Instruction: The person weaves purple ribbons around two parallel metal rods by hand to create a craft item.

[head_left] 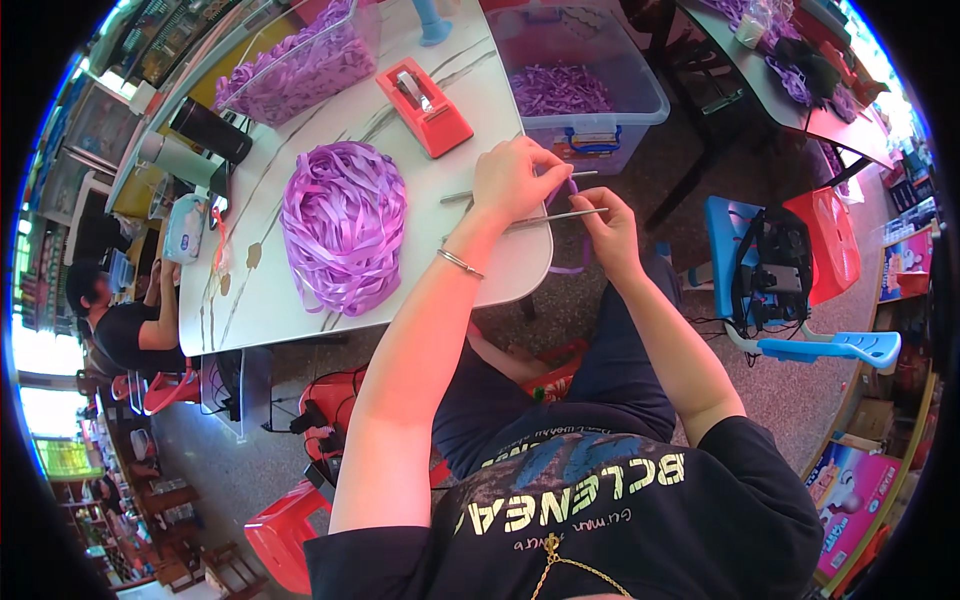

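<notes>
Over the table's right corner, my left hand (515,182) is closed, thumb and forefinger pinching a narrow purple ribbon (572,186). Close by on the right, my right hand (608,232) is also closed, its fingertips pressed together on the same ribbon. A loose end of it hangs below, beside the table edge. Two thin metal rods jut past that edge: one rod (545,217) reaches across the right fingertips, the other rod (585,175) shows behind the left fingers. Whether either hand also grips a rod is hard to see. A big heap of purple ribbon (345,228) lies left of my left forearm.
A red tape dispenser (428,108) stands beyond the heap, near a clear bin of ribbon (300,68). Another clear tub (640,100) sits beyond the table's right edge. Bottles and a wipes pack (185,228) line the left. A blue chair (740,260) is at right; another person (135,325) sits far left.
</notes>
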`<state>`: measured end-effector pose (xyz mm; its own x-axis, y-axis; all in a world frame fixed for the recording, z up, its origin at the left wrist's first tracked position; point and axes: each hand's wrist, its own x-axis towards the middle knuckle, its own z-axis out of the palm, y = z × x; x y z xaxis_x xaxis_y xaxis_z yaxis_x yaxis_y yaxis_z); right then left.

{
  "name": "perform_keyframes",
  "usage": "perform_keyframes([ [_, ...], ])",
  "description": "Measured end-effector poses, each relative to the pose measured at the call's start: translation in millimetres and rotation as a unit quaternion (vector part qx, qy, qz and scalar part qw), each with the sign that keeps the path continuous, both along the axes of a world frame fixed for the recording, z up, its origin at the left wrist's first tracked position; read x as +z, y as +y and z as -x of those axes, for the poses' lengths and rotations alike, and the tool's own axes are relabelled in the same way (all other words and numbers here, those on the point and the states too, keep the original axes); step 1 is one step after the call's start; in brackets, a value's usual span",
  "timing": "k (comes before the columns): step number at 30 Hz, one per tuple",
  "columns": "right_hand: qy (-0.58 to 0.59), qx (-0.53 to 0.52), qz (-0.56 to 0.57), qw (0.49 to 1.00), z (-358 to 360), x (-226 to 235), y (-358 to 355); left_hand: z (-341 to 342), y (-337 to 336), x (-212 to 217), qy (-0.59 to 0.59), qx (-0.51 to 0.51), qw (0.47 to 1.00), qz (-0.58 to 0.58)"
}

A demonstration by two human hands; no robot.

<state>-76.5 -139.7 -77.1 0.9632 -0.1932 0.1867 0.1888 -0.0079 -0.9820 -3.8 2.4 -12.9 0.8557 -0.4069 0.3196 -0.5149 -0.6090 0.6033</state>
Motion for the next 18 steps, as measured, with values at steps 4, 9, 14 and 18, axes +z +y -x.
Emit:
perform_keyframes([
  [4, 0.007, 0.001, -0.041, 0.999, 5, 1, 4, -3, -1, 1, -0.001, 0.004, 1.0, -0.03],
  [9, 0.02, 0.02, -0.061, 0.998, 14, 3, 1, -6, -3, 8, 0.058, 0.0, 0.996, -0.073],
  [14, 0.07, 0.056, -0.029, 0.996, 56, 9, -1, -8, -2, 10, 0.094, -0.001, 0.991, -0.094],
  [18, 0.071, 0.066, -0.025, 0.995, 113, 12, 0, -12, -2, 8, 0.119, 0.003, 0.988, -0.103],
])
